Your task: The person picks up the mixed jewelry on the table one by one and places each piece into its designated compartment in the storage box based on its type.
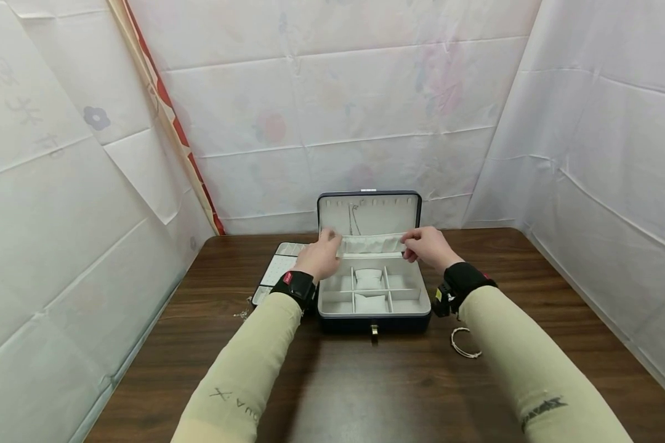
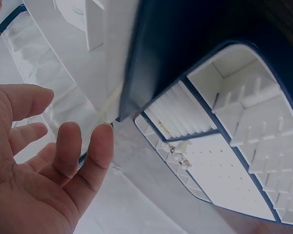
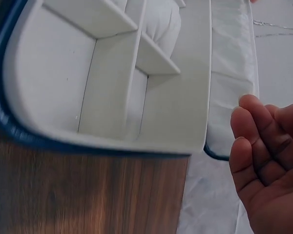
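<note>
A navy jewelry box (image 1: pixel 346 324) stands with its lid (image 1: pixel 382 212) raised. White dividers split its base into compartments, two with cushions (image 1: pixel 369 279) inside. A shiny white gathered pocket (image 1: pixel 372 244) runs along the lower lid. My left hand (image 1: pixel 318 255) is at the pocket's left end, its bent fingers spread apart around nothing in the left wrist view. At the other end, the relaxed fingertips of my right hand (image 3: pixel 271 146) overlap the pocket's edge. Thin necklaces (image 1: pixel 353 216) hang inside the lid.
Left of the box lies a white-lined tray (image 2: pixel 229 175), partly behind my left arm, with small jewelry (image 2: pixel 178 155) on it. Silver jewelry (image 1: pixel 244 312) rests on the brown table near the tray. Thin bangles (image 1: pixel 461 352) lie beside my right sleeve. Sheeted walls surround the table.
</note>
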Motion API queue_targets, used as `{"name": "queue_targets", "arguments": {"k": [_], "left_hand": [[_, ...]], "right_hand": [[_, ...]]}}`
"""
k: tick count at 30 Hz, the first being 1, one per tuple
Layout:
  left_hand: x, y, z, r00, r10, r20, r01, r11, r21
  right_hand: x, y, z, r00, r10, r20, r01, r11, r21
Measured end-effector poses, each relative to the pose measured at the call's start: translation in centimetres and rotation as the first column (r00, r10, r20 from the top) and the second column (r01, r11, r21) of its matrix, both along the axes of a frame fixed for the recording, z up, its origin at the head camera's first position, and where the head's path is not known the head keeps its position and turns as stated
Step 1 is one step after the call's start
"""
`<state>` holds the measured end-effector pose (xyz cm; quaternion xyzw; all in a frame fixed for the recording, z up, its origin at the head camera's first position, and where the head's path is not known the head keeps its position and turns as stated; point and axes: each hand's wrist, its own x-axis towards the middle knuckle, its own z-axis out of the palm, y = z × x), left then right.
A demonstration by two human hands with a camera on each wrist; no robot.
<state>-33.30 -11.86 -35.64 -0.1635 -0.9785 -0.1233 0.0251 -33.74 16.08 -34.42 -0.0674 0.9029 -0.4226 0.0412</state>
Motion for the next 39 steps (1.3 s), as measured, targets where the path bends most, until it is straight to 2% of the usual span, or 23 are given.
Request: {"name": "queue_targets", "arguments": {"k": [9,17,25,32,39], "left_hand": [[0.4,-1.3,-0.6,1.0,-0.023,-0.008,0.023,0.998,0.064],[1.9,-2.2,-0.9,0.999,-0.016,-0.041,0.02,0.994,0.111],[3.8,-2.9,-1.1,0.999,0.036,0.003,-0.036,0.997,0.067],[4.6,-3.6,-1.7,0.992,0.113,0.052,-0.114,0.993,0.016],[4.7,-3.8,-2.7,0.993,0.096,0.065,-0.094,0.995,-0.039]], "right_hand": [[0.7,1.7,0.1,1.0,0.028,-0.012,-0.027,0.997,0.067],[2.0,3.2,0.4,0.997,0.07,-0.04,-0.061,0.981,0.183],[2.5,5.2,0.1,0.993,0.109,-0.034,-0.1,0.972,0.214],[3.1,6.9,-0.5,0.989,0.145,0.015,-0.145,0.963,0.226],[3.8,8.3,-1.1,0.973,0.21,0.094,-0.226,0.949,0.22]]}}
